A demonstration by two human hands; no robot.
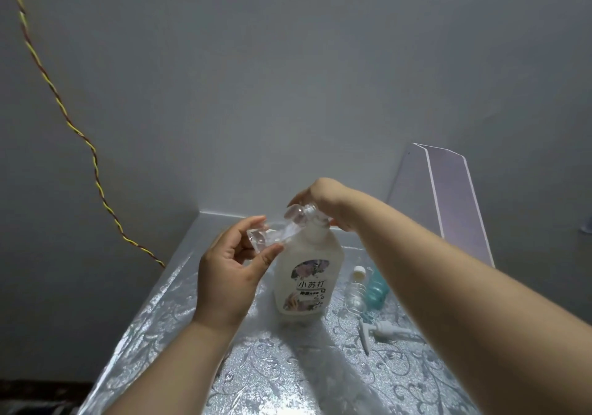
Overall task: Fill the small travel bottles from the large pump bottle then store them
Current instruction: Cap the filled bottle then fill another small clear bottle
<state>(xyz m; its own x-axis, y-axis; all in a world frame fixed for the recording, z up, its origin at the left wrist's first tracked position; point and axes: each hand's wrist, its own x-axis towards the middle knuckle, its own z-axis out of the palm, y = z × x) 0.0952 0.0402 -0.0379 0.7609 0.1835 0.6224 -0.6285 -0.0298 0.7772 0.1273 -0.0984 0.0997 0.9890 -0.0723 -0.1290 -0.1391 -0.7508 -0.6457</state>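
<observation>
Large pump bottle (307,273) is standing upright near the middle of the counter (288,366), with its pump off and its label facing the camera. The counter's silver patterned cover is reaching the wall at the far edge and is ending in a free edge on the left; the near edge is cut off by the frame. The widest bare stretch of cover is lying in front of the bottle and to its left. At the far right a pale violet panel (448,196) is leaning on the wall, and the right forearm is hiding its foot.

The left hand (227,273) is holding a clear travel bottle (272,233) by its base between thumb and fingers, tilted, with its mouth pointing at the large bottle's neck. The right hand (323,199) is bending down over that neck. Its fingers are curling behind the two bottles, and I cannot tell what they are gripping.

A teal bottle (378,289) is lying to the right of the large bottle, partly covered by the forearm. Just beside it a clear capped bottle (356,296) is lying too. The white pump head (382,329) is resting nearer the camera, with its tube hidden under the arm.
</observation>
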